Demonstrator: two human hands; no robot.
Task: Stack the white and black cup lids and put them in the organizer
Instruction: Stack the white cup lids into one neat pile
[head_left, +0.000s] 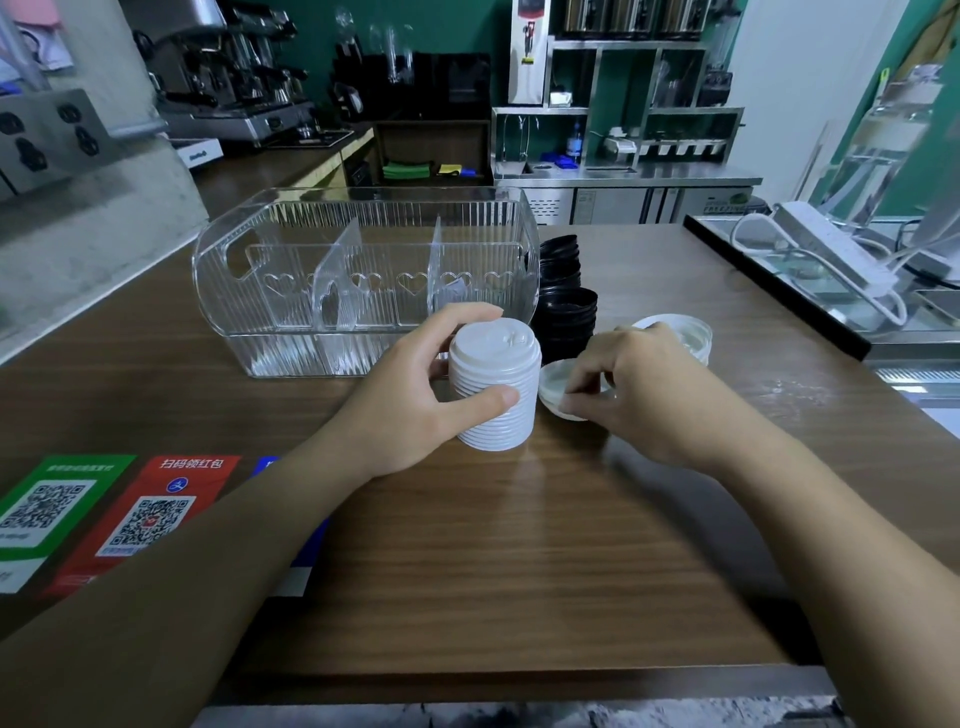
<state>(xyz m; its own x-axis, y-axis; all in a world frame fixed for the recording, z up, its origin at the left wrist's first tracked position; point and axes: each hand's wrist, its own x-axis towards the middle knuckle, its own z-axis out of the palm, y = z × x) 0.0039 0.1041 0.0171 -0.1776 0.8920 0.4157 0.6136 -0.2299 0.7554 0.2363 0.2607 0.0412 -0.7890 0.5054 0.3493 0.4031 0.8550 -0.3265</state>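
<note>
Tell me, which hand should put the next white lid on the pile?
Probably the right hand: it already pinches a loose white lid beside the white stack, which the left hand grips.

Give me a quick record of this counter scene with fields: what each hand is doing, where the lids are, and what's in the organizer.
left hand: grips the white lid stack, standing on the wooden counter
right hand: pinches a loose white lid beside the stack
other white lids: behind the right hand
black lids: stacked at the organizer's right end
organizer: clear, divided, holds no lids
</note>
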